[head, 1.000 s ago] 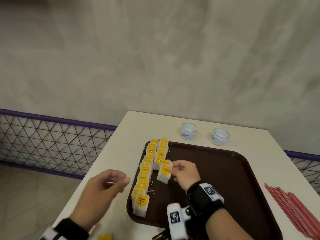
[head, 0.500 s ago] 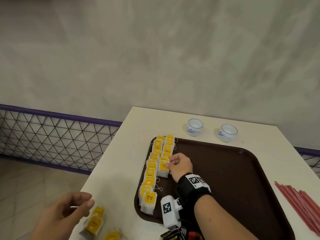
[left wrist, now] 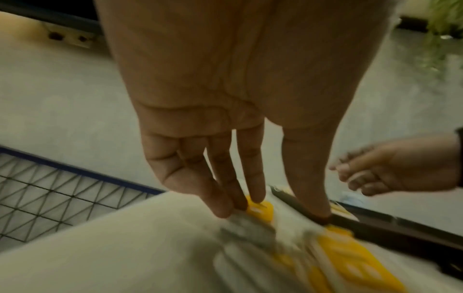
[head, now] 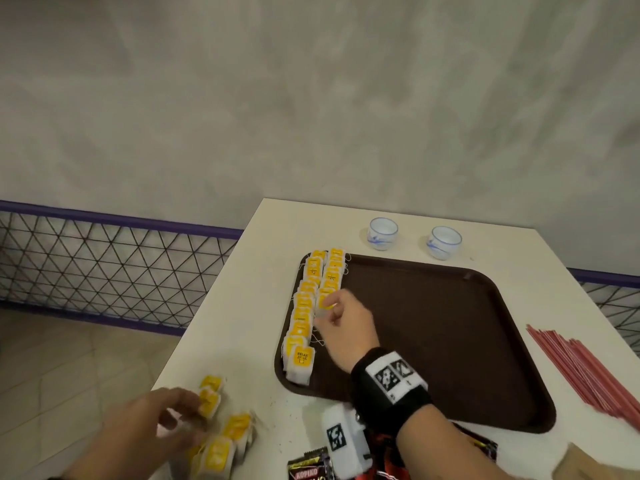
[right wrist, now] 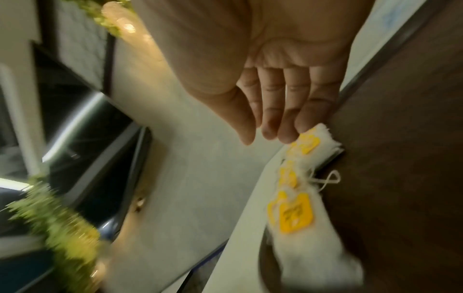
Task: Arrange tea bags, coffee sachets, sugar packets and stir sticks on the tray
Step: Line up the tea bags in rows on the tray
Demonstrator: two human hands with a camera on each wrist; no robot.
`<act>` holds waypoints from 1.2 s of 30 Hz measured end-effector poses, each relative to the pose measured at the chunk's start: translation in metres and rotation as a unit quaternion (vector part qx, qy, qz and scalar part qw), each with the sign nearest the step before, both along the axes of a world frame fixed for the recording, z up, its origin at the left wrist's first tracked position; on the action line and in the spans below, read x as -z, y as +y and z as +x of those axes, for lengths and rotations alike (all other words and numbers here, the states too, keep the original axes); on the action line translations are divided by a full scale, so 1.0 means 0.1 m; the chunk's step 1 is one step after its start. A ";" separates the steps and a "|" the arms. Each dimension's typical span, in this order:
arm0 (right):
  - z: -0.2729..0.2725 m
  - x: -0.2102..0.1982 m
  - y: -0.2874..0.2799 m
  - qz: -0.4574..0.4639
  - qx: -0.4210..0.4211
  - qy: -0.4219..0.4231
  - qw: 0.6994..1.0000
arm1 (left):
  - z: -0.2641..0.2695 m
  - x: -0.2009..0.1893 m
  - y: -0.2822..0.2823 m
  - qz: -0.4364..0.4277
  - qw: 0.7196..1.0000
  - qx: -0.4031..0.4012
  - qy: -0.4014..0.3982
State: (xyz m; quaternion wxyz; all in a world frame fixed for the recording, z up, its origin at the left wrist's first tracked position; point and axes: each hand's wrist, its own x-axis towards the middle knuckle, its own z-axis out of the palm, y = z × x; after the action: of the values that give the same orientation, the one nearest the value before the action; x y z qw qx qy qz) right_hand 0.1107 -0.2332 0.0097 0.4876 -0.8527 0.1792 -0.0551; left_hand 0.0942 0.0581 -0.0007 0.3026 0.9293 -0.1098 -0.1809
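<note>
Two rows of yellow-tagged tea bags [head: 304, 317] line the left edge of the brown tray [head: 433, 341]. My right hand [head: 329, 308] is at the near end of the inner row. Its straight fingertips [right wrist: 304, 128] rest on the last tea bag [right wrist: 310, 140], with the thumb apart from it. My left hand [head: 187, 414] is low over a pile of loose tea bags [head: 237, 427] at the table's near left corner. Its straight fingers [left wrist: 255, 190] touch one yellow tag [left wrist: 260, 211], and the thumb is spread to the side.
Red stir sticks [head: 585, 372] lie on the table right of the tray. Dark coffee sachets [head: 308, 467] sit at the near edge under my right forearm, and a tan paper packet [head: 581, 465] lies at the bottom right. Two small white cups [head: 382, 233] [head: 443, 242] stand behind the tray.
My right hand carried a tea bag to the end of the inner row and set it there. My left hand moved down and left from beside the tray to the loose pile.
</note>
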 end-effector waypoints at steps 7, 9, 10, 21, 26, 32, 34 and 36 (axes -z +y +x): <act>-0.66 0.13 0.78 -0.132 -0.298 0.136 0.936 | -0.16 0.19 -0.26 0.024 0.999 0.043 -0.017; -0.70 0.22 0.90 -0.143 -0.309 0.165 0.926 | -0.14 0.26 -0.29 0.021 0.997 0.062 -0.032; -0.72 0.25 0.94 -0.141 -0.308 0.172 0.925 | -0.14 0.27 -0.31 0.025 0.996 0.075 -0.045; -0.72 0.18 0.91 -0.151 -0.258 0.157 0.941 | -0.15 0.14 -0.36 -0.012 0.993 0.113 -0.042; -0.86 0.22 0.87 -0.119 -0.224 0.142 0.957 | -0.23 0.07 -0.36 -0.051 0.991 0.097 -0.071; -0.97 0.18 0.74 0.023 -0.144 0.043 0.988 | -0.23 -0.17 -0.42 -0.146 0.987 0.060 -0.017; -0.97 0.12 0.64 0.107 -0.119 0.027 0.987 | -0.21 -0.33 -0.52 -0.193 0.980 0.048 -0.029; -0.99 0.06 0.52 0.183 -0.105 0.001 0.977 | -0.20 -0.48 -0.64 -0.226 0.972 0.049 -0.032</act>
State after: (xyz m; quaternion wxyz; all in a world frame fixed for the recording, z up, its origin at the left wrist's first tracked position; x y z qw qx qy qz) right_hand 0.0118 -0.1808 0.0037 0.6384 -0.7630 0.0962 0.0308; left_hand 0.0740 -0.0054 0.0471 0.4916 0.8360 -0.2026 -0.1359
